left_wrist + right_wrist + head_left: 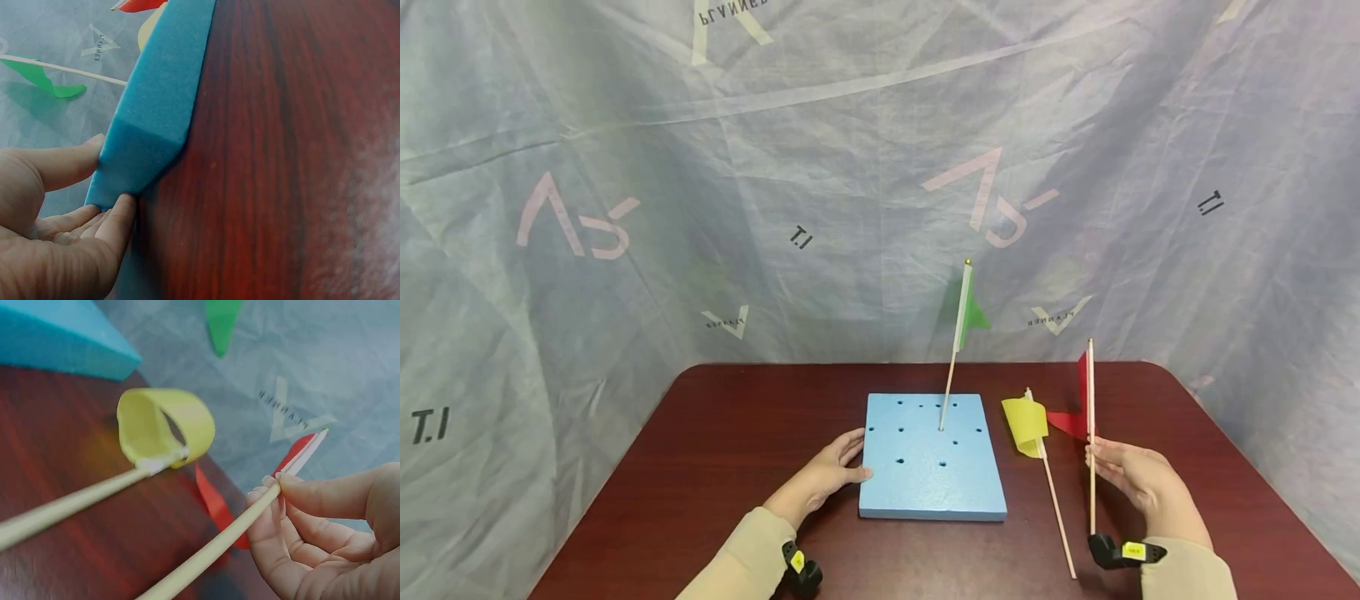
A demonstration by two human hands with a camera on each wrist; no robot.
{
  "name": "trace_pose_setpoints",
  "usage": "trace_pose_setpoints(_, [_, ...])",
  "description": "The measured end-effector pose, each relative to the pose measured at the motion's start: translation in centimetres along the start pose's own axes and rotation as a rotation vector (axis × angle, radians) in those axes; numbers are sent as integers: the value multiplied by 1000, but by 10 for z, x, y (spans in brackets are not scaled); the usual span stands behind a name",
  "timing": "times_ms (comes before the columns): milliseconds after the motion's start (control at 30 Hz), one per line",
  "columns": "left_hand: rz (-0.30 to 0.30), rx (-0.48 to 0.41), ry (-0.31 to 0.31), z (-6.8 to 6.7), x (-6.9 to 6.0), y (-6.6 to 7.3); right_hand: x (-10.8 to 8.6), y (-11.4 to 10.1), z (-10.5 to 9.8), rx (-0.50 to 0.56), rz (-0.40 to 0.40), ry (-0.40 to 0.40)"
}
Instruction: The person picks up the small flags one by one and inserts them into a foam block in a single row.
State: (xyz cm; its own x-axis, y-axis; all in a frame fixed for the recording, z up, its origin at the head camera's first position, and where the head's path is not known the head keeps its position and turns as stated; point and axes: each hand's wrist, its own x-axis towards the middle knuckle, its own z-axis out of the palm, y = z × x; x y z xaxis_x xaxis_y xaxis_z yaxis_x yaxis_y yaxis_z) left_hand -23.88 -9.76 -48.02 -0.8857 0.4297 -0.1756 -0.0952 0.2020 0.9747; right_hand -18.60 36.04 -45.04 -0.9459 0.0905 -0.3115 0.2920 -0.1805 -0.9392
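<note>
A light-blue board [925, 492] with several small holes lies on the table, and a green flag [964, 312] stands in one hole, its stick leaning slightly right. My left hand [827, 471] holds the board's left edge, thumb on the top face and fingers against the side [153, 134]. Between thumb and fingertips, my right hand [1138, 475] pinches the stick of a red flag [1083, 400], held roughly upright to the right of the board. A yellow flag [1025, 423], its cloth curled round, lies on the table between the board and that hand.
The dark red-brown table [722, 442] has rounded far corners. Behind it hangs a grey printed cloth [850, 208]. Each wrist wears a small black camera, one on the left [805, 575] and one on the right [1108, 552].
</note>
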Motion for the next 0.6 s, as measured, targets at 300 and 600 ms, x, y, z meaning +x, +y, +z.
trace_pose_setpoints(300, [14, -3, 2, 1, -1, -1, -7, -23, 20, 40, -41, -40])
trace_pose_setpoints(600, [18, -4, -4, -1, 0, -4, -11, -38, 35, 23, -60, 19])
